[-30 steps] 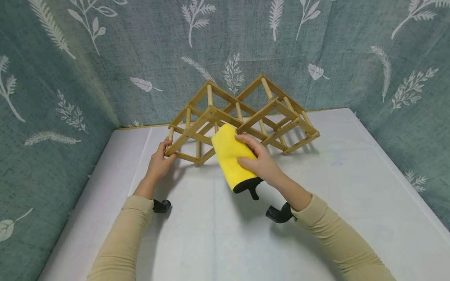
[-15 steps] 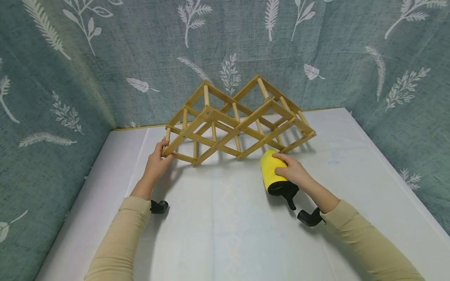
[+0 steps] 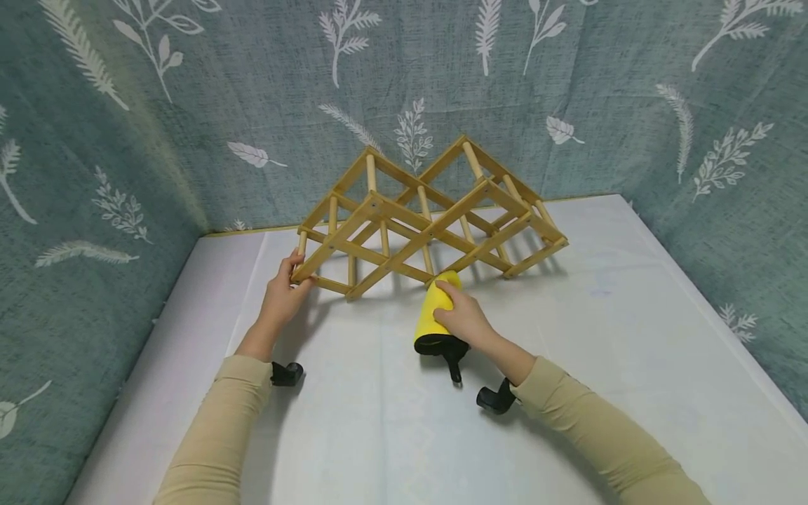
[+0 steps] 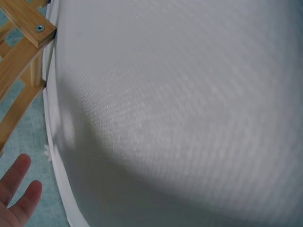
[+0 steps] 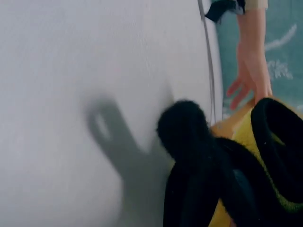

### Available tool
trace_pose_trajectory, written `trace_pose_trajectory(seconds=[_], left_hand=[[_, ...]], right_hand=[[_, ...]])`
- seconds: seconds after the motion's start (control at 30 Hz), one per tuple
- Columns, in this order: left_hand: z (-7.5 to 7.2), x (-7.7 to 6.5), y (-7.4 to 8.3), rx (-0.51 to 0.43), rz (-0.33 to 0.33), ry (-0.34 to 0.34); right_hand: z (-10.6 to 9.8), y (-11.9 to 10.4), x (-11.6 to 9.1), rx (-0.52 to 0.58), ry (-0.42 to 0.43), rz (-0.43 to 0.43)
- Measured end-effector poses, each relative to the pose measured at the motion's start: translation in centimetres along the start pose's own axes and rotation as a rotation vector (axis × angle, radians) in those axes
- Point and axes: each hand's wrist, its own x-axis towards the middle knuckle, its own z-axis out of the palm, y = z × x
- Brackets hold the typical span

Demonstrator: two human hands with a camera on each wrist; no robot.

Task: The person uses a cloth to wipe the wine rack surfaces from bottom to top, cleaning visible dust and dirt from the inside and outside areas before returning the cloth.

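Observation:
A wooden folding wine rack (image 3: 431, 229) stands zigzag-fashion near the back of the white table. At its left end my left hand (image 3: 282, 294) grips the end bar, the thumb by the lower slat. My right hand (image 3: 468, 321) holds a plush yellow cleaning mitt (image 3: 432, 308) with a black cuff and hanging loop, at the rack's front lower middle. The mitt's far end meets a lower slat there; whether it presses on it I cannot tell. In the right wrist view the black loop (image 5: 184, 127) fills the middle, and my right fingers are mostly hidden behind the mitt.
The white table (image 3: 353, 421) reaches forward under both arms. Teal leaf-patterned cloth (image 3: 265, 91) rises behind and at both sides, close behind the rack. Black wrist-camera mounts (image 3: 495, 398) stick out at both wrists.
The mitt in my right hand went from in front of the rack's middle to lower right, then back left to the lower middle slats. My left hand stays on the rack's end.

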Motion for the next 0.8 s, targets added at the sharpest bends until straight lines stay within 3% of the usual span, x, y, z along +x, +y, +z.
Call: trace_pose_trajectory(seconds=[0.23, 0.47, 0.8], left_hand=[[0.1, 0.1, 0.0, 0.001, 0.008, 0.002], [0.5, 0.1, 0.2, 0.002, 0.006, -0.007], [0.0, 0.0, -0.1, 0.003, 0.024, 0.018]], right_hand=[[2.0, -1.2, 0.7, 0.058, 0.034, -0.001], [2.7, -1.8, 1.7, 0.151, 0.083, -0.001], [3.3, -3.5, 1.8, 0.275, 0.021, -0.101]])
